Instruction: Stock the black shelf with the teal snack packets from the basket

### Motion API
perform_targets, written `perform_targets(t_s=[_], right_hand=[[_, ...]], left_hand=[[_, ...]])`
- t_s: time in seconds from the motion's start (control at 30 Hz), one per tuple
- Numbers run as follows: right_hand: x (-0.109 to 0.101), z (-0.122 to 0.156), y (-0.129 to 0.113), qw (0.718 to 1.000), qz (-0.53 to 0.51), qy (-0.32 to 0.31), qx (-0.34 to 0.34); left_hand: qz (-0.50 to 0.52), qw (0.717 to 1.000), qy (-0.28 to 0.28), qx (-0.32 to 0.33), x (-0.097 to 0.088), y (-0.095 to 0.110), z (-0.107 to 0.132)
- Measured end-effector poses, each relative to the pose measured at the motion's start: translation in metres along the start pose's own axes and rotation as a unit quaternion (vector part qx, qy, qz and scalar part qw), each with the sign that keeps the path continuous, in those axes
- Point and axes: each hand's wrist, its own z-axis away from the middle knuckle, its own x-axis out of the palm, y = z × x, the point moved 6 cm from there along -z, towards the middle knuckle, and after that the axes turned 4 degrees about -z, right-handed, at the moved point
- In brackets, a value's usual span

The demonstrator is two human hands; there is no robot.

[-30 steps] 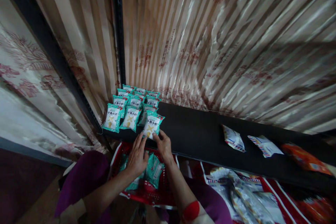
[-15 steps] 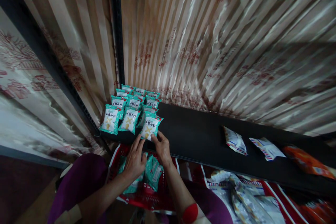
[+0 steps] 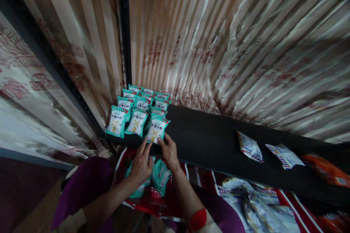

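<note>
A teal-and-white snack bag (image 3: pixel 156 128) leans at the front of the right-hand column on the black shelf. My left hand (image 3: pixel 140 165) has its fingertips on the bag's lower left corner. At its lower right corner, my right hand (image 3: pixel 169 152) grips it with thumb and fingers. Matching bags stand tilted back in three columns, among them a middle front bag (image 3: pixel 136 122) and a left front bag (image 3: pixel 116 121). Below my hands, a red basket (image 3: pixel 155 209) holds more teal bags (image 3: pixel 161 177), partly covered by my left hand.
The black shelf (image 3: pixel 202 134) runs rightward, carrying two white striped packets, one here (image 3: pixel 249 146), and an orange packet (image 3: pixel 326 169). Dark metal posts (image 3: pixel 125 36) and a pleated curtain (image 3: pixel 175 18) border it. Lower right, another red basket holds silvery packets (image 3: pixel 254 204).
The view has shifted slightly, so the shelf items sit a little further right. Both hands stay at the front snack bag, which looks slightly more upright.
</note>
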Motion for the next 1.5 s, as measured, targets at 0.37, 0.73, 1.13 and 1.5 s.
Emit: perform_targets(t_s=[0.37, 0.73, 1.13, 1.5], right_hand=[[0.003, -0.003, -0.003, 0.997, 0.074, -0.01, -0.008], [0.002, -0.003, -0.001, 0.996, 0.088, 0.015, -0.014], [0.002, 0.008, -0.005, 0.986, 0.155, 0.046, -0.039], [-0.018, 0.046, -0.015, 0.985, 0.091, 0.135, -0.05]], left_hand=[[-0.015, 1.0, 0.011, -0.007, -0.003, 0.0, 0.0], [-0.003, 1.0, 0.003, -0.016, -0.003, -0.003, 0.0], [-0.013, 1.0, 0.003, -0.008, -0.001, 0.001, 0.004], [0.024, 0.999, 0.02, -0.036, -0.009, 0.01, 0.021]])
